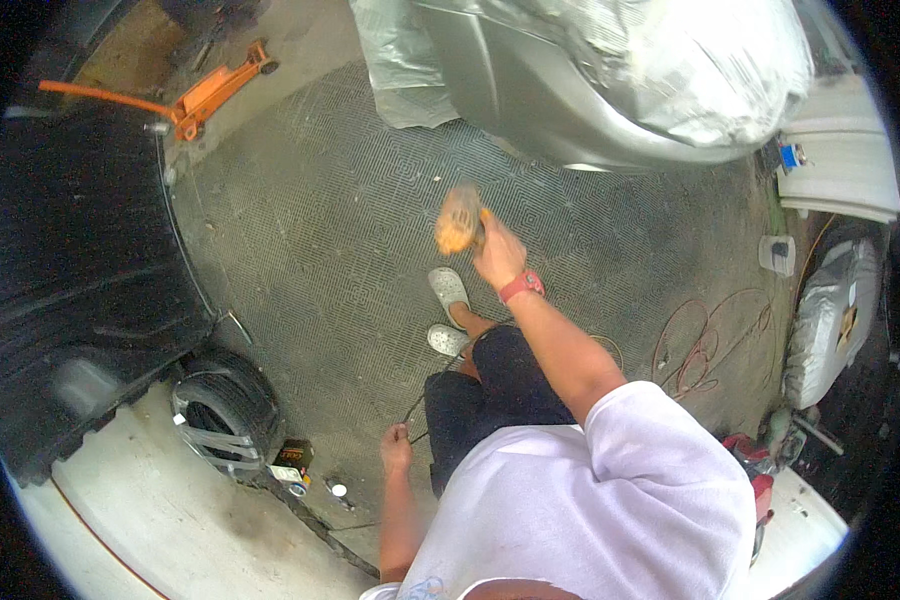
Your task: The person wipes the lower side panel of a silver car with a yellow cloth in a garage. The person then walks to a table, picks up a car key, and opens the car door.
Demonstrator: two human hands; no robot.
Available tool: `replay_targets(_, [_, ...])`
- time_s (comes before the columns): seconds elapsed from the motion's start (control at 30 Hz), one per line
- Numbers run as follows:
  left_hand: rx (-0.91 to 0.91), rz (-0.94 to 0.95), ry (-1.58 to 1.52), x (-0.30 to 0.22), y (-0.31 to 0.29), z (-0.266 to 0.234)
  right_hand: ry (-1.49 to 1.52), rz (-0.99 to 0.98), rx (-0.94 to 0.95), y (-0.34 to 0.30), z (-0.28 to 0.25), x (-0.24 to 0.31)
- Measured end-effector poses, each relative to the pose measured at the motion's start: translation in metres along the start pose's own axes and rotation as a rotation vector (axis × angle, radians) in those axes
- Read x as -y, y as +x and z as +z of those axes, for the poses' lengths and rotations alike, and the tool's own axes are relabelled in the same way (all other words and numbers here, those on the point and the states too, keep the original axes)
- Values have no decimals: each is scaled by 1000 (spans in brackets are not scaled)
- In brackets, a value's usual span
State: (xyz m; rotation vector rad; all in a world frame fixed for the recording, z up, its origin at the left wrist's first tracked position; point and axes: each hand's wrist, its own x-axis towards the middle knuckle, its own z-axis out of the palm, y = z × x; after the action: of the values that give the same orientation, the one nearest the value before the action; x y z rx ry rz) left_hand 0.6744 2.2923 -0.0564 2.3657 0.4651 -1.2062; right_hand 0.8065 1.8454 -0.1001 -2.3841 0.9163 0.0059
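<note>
My right hand [498,250], a red watch on its wrist, is stretched out ahead over the floor. It is closed round an orange-yellow power tool [458,220] with vent slots in its housing; the front of the tool is blurred, so its exact kind is unclear. Down by my left side, my left hand [396,448] is closed on a thin dark cord [413,409], which runs up toward my legs. Beyond the tool stands a car body [515,85] draped in pale plastic sheeting [670,60].
An orange floor jack [215,95] stands at the far left, beyond a large black panel [70,250]. Wrapped tyres [228,410] and a small dark box [292,458] lie at the lower left. A red hose [692,350] coils on the patterned floor [310,200] at right, near a plastic-wrapped bundle [832,320].
</note>
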Motion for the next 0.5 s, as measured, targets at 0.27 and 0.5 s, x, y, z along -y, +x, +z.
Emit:
replay_targets(0.27, [-46, 184, -113, 22, -9, 9, 138, -238, -617, 11, -151, 93])
replay_targets(0.5, [-54, 207, -13, 15, -39, -3, 12, -60, -341, -68, -99, 11])
